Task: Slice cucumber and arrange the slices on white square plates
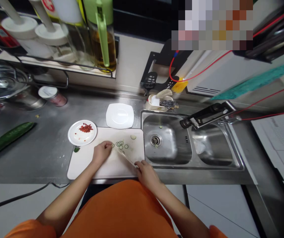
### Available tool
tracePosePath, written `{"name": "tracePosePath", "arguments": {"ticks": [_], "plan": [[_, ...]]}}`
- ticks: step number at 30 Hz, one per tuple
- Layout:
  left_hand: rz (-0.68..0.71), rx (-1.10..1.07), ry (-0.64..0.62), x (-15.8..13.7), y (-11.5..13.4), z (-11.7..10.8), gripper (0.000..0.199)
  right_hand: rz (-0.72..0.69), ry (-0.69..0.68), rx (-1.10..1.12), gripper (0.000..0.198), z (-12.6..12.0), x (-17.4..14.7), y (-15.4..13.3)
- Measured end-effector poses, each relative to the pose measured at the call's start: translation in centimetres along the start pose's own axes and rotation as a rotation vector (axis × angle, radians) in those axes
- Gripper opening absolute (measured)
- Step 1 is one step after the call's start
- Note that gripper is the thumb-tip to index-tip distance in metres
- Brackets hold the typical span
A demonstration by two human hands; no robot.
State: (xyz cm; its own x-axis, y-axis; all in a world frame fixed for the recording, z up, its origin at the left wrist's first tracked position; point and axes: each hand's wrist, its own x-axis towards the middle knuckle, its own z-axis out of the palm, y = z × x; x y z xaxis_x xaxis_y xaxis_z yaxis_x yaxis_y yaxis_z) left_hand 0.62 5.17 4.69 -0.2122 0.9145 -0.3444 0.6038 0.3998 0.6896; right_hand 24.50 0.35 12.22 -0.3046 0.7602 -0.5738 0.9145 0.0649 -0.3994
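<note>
On the white cutting board (pixel 82 167) my left hand (pixel 102 152) is closed, fingers bent around a piece of cucumber (pixel 113 145) whose green-rimmed edge peeks out at the fingertips. How much of it lies under the fingers is hidden. My right hand (pixel 147 173) grips the handle of a knife (pixel 127 158), its blade slanting toward the left hand over the board. Several thin cucumber slices (pixel 119 144) lie just beyond the blade tip. A larger slice (pixel 133 137) is farther right, and a cucumber end (pixel 77 149) sits at the board's left edge.
A plate with chopped red pieces (pixel 82 141) overlaps the board's back left corner. Behind the board stands a white square dish (pixel 120 115). A double sink (pixel 166 138) adjoins on the right. A whole cucumber (pixel 7 138) and a lidded jar (pixel 53 96) are leftward, below a bottle rack (pixel 92 71).
</note>
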Motion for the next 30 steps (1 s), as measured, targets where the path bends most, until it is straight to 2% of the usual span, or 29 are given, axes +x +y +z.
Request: {"name": "tracePosePath", "arguments": {"ticks": [3,8,12,22,30], "plan": [[-0.004,0.035,0.028,0.0,-0.8,-0.5,0.021,0.003,-0.081,-0.064,0.025,0.3,1.3,-1.6],[0.218,0.136,0.155,-0.2,-2.3,0.0,0.024,-0.007,-0.116,-0.16,0.025,0.5,2.7,-2.9],[0.297,0.132,0.216,-0.6,-3.5,0.5,0.027,-0.004,-0.144,-0.197,0.031,0.2,2.9,-3.2],[0.305,0.137,0.265,-0.7,-4.0,1.2,0.025,-0.012,-0.159,-0.262,0.04,0.0,3.1,-5.5],[0.299,0.141,0.27,-0.8,-3.9,1.2,0.024,-0.021,-0.137,-0.256,0.043,0.4,3.3,-6.1]]}}
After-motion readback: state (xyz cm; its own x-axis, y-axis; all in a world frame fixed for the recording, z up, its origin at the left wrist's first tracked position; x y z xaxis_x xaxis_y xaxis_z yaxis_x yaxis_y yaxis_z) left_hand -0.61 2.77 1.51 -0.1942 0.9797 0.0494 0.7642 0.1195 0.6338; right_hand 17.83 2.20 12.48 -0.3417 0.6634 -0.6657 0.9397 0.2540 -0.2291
